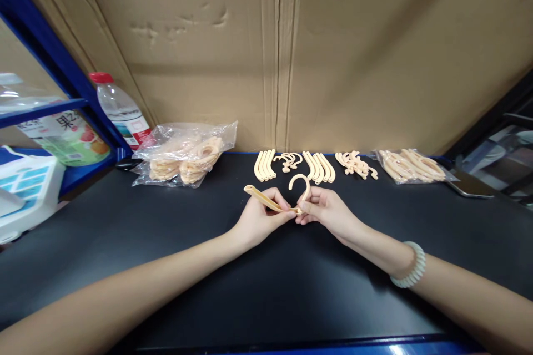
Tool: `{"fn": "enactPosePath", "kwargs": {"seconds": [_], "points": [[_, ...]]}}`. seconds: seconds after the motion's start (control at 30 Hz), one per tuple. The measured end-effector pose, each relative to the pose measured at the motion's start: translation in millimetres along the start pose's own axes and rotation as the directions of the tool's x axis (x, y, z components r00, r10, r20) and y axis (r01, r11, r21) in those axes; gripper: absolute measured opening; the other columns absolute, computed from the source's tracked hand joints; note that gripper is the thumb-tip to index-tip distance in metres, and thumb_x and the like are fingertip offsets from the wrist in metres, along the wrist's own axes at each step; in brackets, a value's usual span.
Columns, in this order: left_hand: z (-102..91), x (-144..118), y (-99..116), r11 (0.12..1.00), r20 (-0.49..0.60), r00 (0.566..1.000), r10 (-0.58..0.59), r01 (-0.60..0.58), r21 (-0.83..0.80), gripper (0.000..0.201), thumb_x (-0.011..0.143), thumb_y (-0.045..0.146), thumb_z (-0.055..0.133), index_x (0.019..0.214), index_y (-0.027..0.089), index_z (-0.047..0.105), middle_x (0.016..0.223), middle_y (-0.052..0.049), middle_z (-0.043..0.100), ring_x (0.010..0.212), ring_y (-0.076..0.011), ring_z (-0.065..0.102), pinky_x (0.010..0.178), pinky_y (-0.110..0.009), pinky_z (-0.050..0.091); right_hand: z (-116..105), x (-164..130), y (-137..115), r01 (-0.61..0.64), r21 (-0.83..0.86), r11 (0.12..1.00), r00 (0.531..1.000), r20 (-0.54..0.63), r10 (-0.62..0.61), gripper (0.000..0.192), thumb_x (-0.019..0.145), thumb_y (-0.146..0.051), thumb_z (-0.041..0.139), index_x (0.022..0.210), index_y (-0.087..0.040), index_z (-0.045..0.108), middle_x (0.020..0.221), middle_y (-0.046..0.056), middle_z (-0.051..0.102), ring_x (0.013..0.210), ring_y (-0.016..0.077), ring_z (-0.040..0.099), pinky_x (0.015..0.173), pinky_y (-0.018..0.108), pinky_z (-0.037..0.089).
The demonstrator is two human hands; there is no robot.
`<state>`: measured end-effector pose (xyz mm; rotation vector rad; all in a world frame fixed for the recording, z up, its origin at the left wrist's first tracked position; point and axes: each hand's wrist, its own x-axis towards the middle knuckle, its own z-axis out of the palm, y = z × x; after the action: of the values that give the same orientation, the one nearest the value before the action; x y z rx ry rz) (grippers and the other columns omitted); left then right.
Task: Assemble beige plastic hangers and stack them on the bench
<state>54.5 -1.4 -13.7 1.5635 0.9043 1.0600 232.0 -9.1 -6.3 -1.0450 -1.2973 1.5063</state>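
Over the black table (pixel 266 288), the left hand (pixel 258 219) pinched a light, stiff plastic hanger arm (pixel 266 201) mid-length while the right hand (pixel 327 211) pinched its hook (pixel 300 183) at the stem.

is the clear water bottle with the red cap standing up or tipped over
Standing upright. The clear plastic water bottle rests on its base by the blue shelf frame, its red cap on top; its lean looks like lens distortion.

Two hands (pixel 260 216) (pixel 327 211), one hook (pixel 300 183), one curved arm (pixel 266 199); on the table (pixel 166 266), two bags (pixel 183 155) (pixel 412 166), four loose piles (pixel 265 165) (pixel 288 161) (pixel 319 167) (pixel 356 165), one bottle (pixel 120 108).
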Motion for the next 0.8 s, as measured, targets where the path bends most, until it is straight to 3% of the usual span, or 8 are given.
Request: {"fn": "enactPosePath", "kwargs": {"seconds": [0.3, 0.5, 0.67, 0.8], "points": [[-1.5, 2, 5, 0.996, -0.023, 0.998, -0.065, 0.064, -0.062, 0.029, 0.067, 0.024, 0.079, 0.075, 0.016, 0.053, 0.065, 0.004, 0.058, 0.061, -0.0100, 0.057, 0.059, -0.022, 0.044, 2, -1, 0, 0.029, 0.028, 0.999, 0.999, -0.016, -0.028, 0.033, 0.066, -0.040, 0.079, 0.072, -0.017, 0.058, 0.070, 0.001, 0.063, 0.064, 0.0135, 0.062, 0.060, 0.028, 0.052], [0.2, 2, 5, 0.972, -0.058, 0.994, -0.096, 0.081, -0.220, 0.037, 0.067, 0.020, 0.077, 0.094, 0.016, 0.052, 0.070, 0.004, 0.064, 0.062, -0.0109, 0.062, 0.065, -0.025, 0.050, 3, -1, -1, 0.091, 0.005, 0.996, 0.996, -0.028, -0.090, 0.032, 0.067, -0.044, 0.078, 0.073, -0.016, 0.063, 0.063, -0.002, 0.053, 0.053, 0.0082, 0.045, 0.044, 0.021, 0.042], [1.6, 1, 8, 0.981, 0.041, 0.993, -0.115, 0.120, -0.149, 0.025, 0.067, 0.022, 0.078, 0.083, 0.013, 0.060, 0.075, 0.000, 0.067, 0.071, -0.0128, 0.064, 0.072, -0.026, 0.050, 3, 1, 2, 0.110, -0.010, 0.994, 0.994, -0.012, -0.110, 0.032, 0.066, -0.043, 0.078, 0.073, -0.016, 0.064, 0.064, -0.001, 0.056, 0.051, 0.0082, 0.046, 0.043, 0.022, 0.042], [-1.2, 2, 10, 0.970, 0.050, 0.988, -0.149, 0.156, -0.187, 0.021, 0.069, 0.023, 0.078, 0.082, 0.012, 0.066, 0.079, -0.002, 0.071, 0.076, -0.0138, 0.065, 0.076, -0.027, 0.050, 0, 4, 1, 0.129, 0.033, 0.991, 0.992, -0.013, -0.129, 0.029, 0.067, -0.039, 0.079, 0.080, -0.017, 0.065, 0.066, -0.001, 0.060, 0.052, 0.0089, 0.052, 0.049, 0.024, 0.046]]}}
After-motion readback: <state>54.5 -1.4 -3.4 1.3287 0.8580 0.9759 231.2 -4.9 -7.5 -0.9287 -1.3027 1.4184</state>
